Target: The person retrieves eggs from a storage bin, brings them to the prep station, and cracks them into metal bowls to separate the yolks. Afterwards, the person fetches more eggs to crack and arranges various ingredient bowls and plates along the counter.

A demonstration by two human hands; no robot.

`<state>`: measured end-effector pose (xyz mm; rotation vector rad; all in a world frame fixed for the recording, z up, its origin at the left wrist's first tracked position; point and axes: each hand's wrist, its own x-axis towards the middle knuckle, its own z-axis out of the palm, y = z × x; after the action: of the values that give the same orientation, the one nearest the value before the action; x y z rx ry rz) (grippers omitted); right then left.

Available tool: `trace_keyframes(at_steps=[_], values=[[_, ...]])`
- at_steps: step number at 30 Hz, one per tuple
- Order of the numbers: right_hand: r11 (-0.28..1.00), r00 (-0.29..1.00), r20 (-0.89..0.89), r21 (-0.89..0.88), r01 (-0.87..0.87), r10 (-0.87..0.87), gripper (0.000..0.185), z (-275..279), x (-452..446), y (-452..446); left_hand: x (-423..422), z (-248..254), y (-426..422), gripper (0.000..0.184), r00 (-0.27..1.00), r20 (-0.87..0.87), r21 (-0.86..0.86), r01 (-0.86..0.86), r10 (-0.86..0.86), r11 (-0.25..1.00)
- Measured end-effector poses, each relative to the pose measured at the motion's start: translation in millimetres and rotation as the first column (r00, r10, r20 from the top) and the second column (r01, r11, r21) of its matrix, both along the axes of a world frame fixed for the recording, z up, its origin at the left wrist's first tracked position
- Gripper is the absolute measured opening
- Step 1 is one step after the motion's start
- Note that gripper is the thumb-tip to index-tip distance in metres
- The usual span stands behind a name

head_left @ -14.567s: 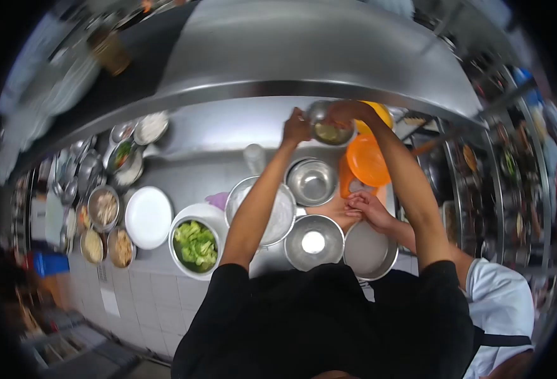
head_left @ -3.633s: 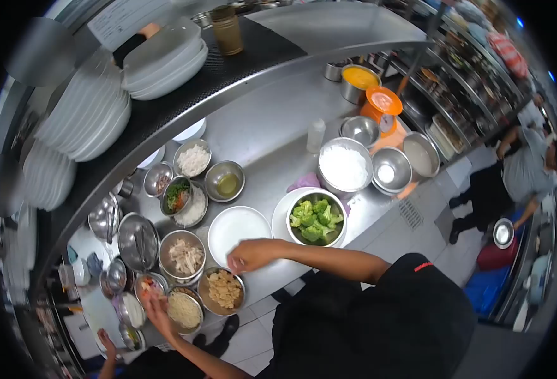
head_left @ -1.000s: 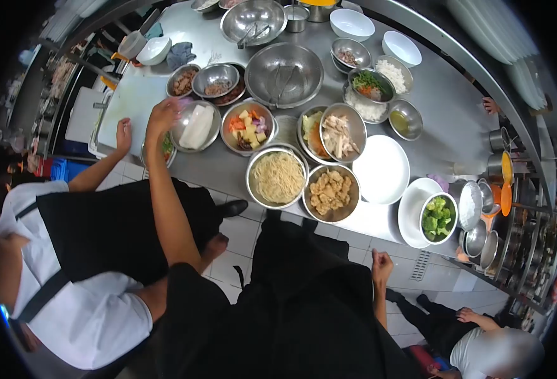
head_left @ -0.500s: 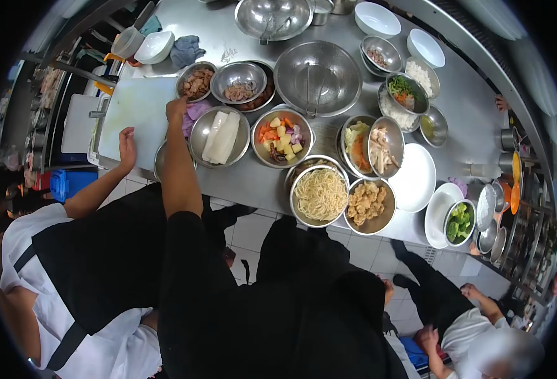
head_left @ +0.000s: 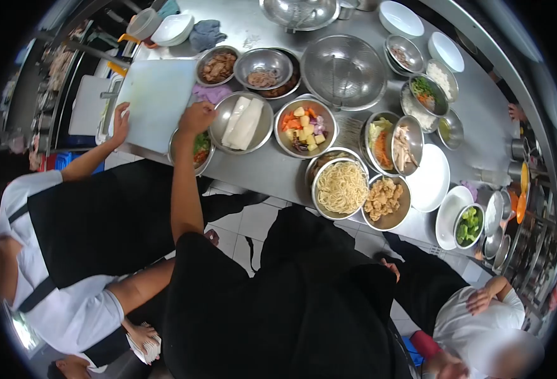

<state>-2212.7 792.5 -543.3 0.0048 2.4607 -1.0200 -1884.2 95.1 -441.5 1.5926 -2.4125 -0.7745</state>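
Note:
My left hand (head_left: 197, 117) is over the near edge of the counter with its fingers curled, and I see nothing in it. It hovers at the left rim of a steel bowl with two white blocks (head_left: 242, 123). Partly below my wrist sits a bowl of chopped green and red vegetables (head_left: 201, 149). A purple cloth (head_left: 212, 94) lies just beyond the hand, with a bowl of brown meat pieces (head_left: 219, 67) behind it. Low beside my body, my right hand (head_left: 391, 269) shows only in part past the black sleeve; its fingers are mostly hidden.
A co-worker's hand (head_left: 120, 123) rests at the white cutting board (head_left: 160, 95). Bowls of diced vegetables (head_left: 304, 129), noodles (head_left: 341, 187), fried pieces (head_left: 384, 198) and broccoli (head_left: 468, 226) line the counter. A large colander (head_left: 343, 71) stands behind. Another person (head_left: 474, 309) is at the lower right.
My left hand has drawn back from the meat bowl toward me, to the rim of the bowl with white blocks. The view has shifted, uncovering the chopped-vegetable bowl and the co-worker's other hand holding something white.

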Motion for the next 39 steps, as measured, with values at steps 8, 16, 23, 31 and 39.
trace_keyframes(at_steps=[8,16,23,31,39], values=[[0.938,0.939,-0.022,-0.046,-0.343,0.342,0.034,56.1,-4.5,-104.4,-8.4,-1.9,25.0,0.028,0.986,0.014,-0.119,-0.163,0.165,0.979],[0.895,0.896,0.003,0.051,-0.443,0.443,0.033,83.4,-12.9,-129.4,7.5,-24.0,16.5,0.032,0.986,-0.106,-0.141,-0.146,0.132,0.979],[0.873,0.872,0.108,0.048,-0.485,0.478,0.033,74.4,-28.0,-123.2,62.0,37.5,12.2,0.018,0.821,-0.417,0.318,-0.271,0.391,0.908],[0.721,0.728,0.294,0.156,-0.676,0.619,0.035,49.8,-46.2,-124.9,105.1,95.7,3.4,0.034,0.777,-0.445,0.072,-0.464,0.445,0.883],[0.742,0.614,0.675,0.144,-0.654,0.41,0.033,71.0,-76.5,-138.5,76.5,127.5,26.5,0.032,0.747,-0.462,0.186,-0.446,0.479,0.875]])
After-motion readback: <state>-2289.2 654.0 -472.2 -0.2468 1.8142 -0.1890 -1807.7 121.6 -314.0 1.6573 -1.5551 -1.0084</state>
